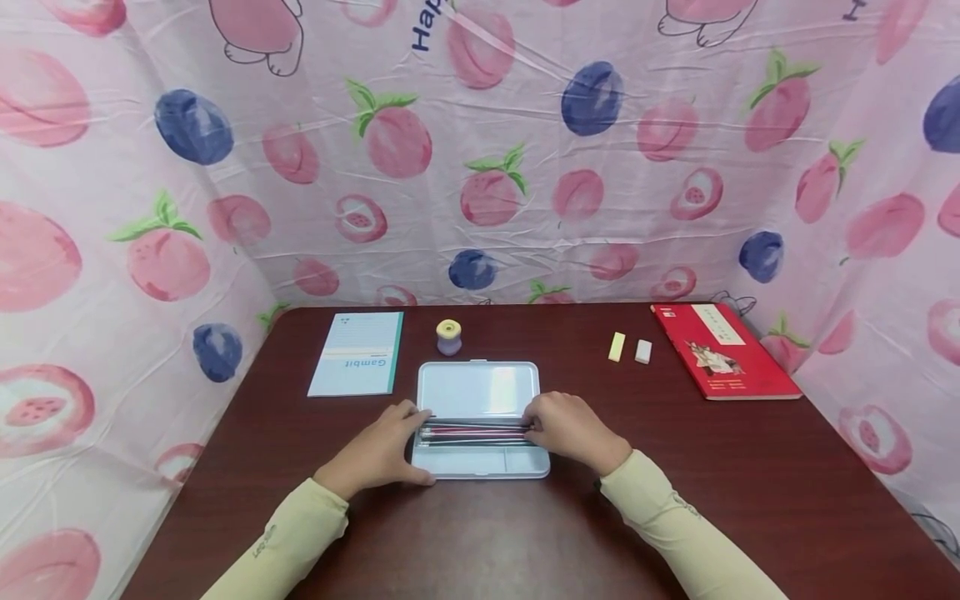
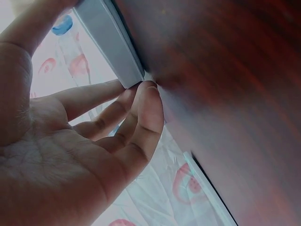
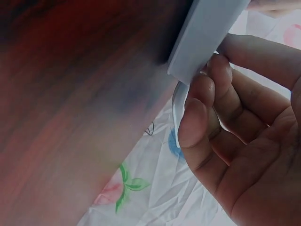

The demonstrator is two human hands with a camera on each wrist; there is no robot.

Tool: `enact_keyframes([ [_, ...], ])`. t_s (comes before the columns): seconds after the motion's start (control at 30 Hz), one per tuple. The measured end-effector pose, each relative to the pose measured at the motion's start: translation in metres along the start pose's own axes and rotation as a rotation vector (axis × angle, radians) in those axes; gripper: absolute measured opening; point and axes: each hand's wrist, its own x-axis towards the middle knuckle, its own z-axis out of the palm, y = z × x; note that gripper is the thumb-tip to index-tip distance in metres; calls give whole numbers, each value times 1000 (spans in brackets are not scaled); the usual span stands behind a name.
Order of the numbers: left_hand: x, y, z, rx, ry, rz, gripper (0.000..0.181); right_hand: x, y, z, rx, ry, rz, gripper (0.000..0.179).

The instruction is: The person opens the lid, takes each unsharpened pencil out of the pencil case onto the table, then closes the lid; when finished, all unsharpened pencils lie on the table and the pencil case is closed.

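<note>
Pencil case: a pale blue pencil case (image 1: 457, 461) lies at the middle of the frame, below centre, its lid (image 1: 478, 390) swung back flat toward the top of the frame.
Pencils: several pencils (image 1: 472, 433), dark ones and at least one red, lie side by side across the long compartment next to the lid, eraser ends to the left.
Free compartments: below the pencils, a wide section at left and a small one at right, split by a divider.
Left hand: the left hand (image 1: 378, 450) grips the left end of the case, thumb at its lower left corner, fingers at the edge further up; in the left wrist view, fingertips touch the case's corner.
Right hand: the right hand (image 1: 570, 425) is bent over the right ends of the pencils, fingers curled at the case's edge; whether they pinch a pencil is hidden, so I cannot tell.
Sleeves: pale yellow on both arms.
Desk: a dark reddish-brown desk (image 1: 495, 537) under everything.
Upper left of desk: a pale notebook (image 1: 354, 354) marked "Gambit", with a small yellow-topped purple container (image 1: 449, 337) to its right.
Upper right of desk: a yellow block (image 1: 617, 347), a white block (image 1: 642, 352) just beside it, then a red book (image 1: 723, 354).
Backdrop: a fruit-printed cloth (image 1: 517, 250).
</note>
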Motion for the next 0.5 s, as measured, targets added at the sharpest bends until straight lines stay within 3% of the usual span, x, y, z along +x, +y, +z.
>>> enact_keyframes([
  [0.27,0,1,0,6,-2,-9,98,1,3,2,18,21,5,9],
  [0.5,1,1,0,12,-3,-6,98,3,4,2,72,-36,24,10],
])
